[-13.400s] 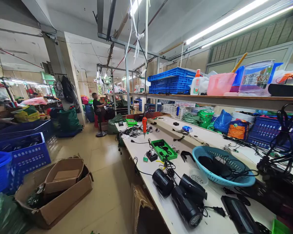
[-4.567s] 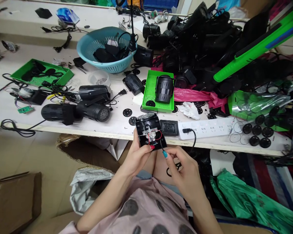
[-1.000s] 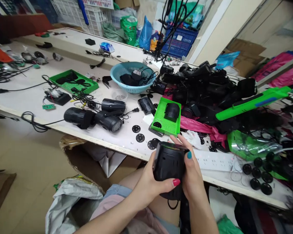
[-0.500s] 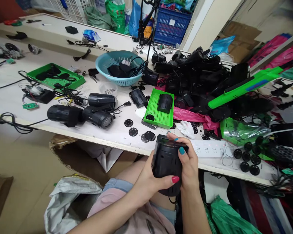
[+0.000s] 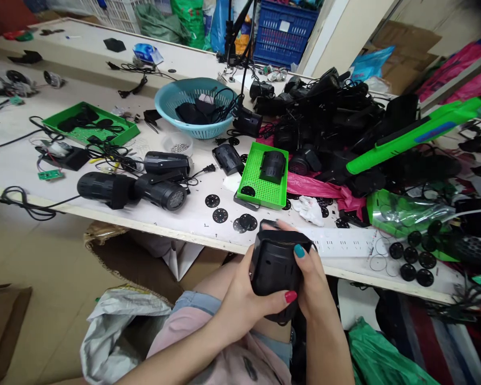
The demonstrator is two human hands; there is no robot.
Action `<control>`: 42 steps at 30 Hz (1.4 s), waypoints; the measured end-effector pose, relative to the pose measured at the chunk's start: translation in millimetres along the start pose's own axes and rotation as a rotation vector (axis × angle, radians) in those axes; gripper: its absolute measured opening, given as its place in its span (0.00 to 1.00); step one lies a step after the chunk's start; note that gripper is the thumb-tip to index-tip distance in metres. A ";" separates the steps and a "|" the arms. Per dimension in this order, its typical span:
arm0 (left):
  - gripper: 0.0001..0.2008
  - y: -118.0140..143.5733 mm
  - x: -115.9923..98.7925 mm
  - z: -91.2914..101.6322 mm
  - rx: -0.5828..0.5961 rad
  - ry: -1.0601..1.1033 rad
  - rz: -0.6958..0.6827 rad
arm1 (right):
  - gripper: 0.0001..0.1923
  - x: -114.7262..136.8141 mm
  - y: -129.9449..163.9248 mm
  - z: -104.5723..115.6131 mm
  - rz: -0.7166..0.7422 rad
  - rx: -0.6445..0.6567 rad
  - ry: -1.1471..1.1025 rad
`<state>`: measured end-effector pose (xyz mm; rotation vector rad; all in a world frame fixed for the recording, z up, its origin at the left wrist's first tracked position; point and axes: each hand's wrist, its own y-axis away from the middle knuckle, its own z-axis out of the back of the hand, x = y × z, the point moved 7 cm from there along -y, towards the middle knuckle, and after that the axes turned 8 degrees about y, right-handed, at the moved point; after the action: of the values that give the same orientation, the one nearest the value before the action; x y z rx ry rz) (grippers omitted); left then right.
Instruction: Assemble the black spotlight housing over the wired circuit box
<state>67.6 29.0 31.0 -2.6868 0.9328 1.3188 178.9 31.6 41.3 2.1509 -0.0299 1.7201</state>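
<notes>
Both hands grip one black plastic lamp housing [image 5: 275, 266] just below the near edge of the white workbench [image 5: 192, 219], over my lap. My left hand [image 5: 248, 299] wraps its left side and underside, thumb across the lower front. My right hand [image 5: 309, 272] clasps its right side, thumb on the upper face and fingers behind the top. A small green perforated tray [image 5: 260, 179] with another black housing [image 5: 272, 166] on it lies on the bench straight beyond my hands. Several black round discs [image 5: 220, 215] lie between the tray and the bench edge.
Two black spotlights [image 5: 132, 190] with cords lie at left. A teal basket [image 5: 194, 109] of black parts and a green tray [image 5: 90, 125] sit further back. A heap of black lamp bodies [image 5: 336, 123], a green bar [image 5: 412, 136] and a white power strip [image 5: 344, 241] fill the right. A cardboard box [image 5: 144, 256] stands under the bench.
Over the last second the housing has stayed gripped in both hands and sunk slightly lower. Earlier, its open wired side faced me; now the closed shell does.
</notes>
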 end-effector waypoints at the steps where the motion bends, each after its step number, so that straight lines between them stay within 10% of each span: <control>1: 0.33 0.2 -1.7 0.0 -0.003 -0.001 -0.003 | 0.32 -2.7 0.6 -2.1 -0.041 0.008 -0.031; 12: 0.32 3.8 -7.7 11.5 -0.144 -0.040 -0.048 | 0.28 -22.5 -5.4 -12.0 -0.090 -0.069 -0.162; 22: 0.34 -9.6 -20.9 7.4 0.094 -0.305 0.077 | 0.48 -12.4 -7.4 0.4 -0.054 0.189 -0.092; 32: 0.37 -1.7 -27.5 -4.2 0.003 -0.776 0.037 | 0.46 -5.8 4.3 -4.0 0.023 0.284 -0.140; 42: 0.27 -11.4 -24.1 9.7 0.058 -0.370 -0.055 | 0.35 -17.0 -11.4 -10.5 -0.053 0.099 -0.100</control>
<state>55.2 53.1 39.3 -2.2908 0.8315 1.6673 167.8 41.6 24.0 2.2859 0.0861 1.6150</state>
